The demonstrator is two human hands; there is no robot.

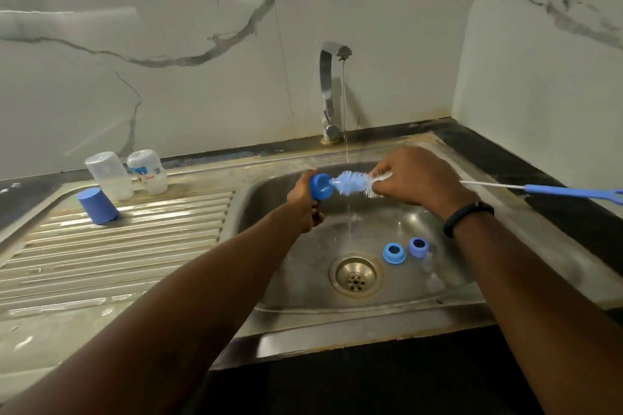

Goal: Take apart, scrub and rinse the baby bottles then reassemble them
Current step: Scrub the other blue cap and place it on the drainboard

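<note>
Scrubbing stage, seen from the head camera. We hold a blue cap [321, 186] in the left hand [305, 204], fingers curled round it, above the back-left part of the sink [421, 307] basin, its open mouth turned toward the right. The right hand [416, 178] pinches the bottle brush [354, 183] at the base of its bristles; the wire stem and blue handle trail off to the right, over the sink's right rim. The brush's long axis runs left to right, level with the cap's mouth, and its tip sits just at that opening, so the coming push should travel along this axis, leftward into the cap. Both forearms reach forward; the right wrist bends inward. Water falls from the tap [332, 91] across the bristles. Two blue rings [393, 253] lie on the basin floor, right of the drain. Two clear bottles [109, 175] stand inverted at the drainboard's back edge, another blue cap [97, 205] just before them.
</note>
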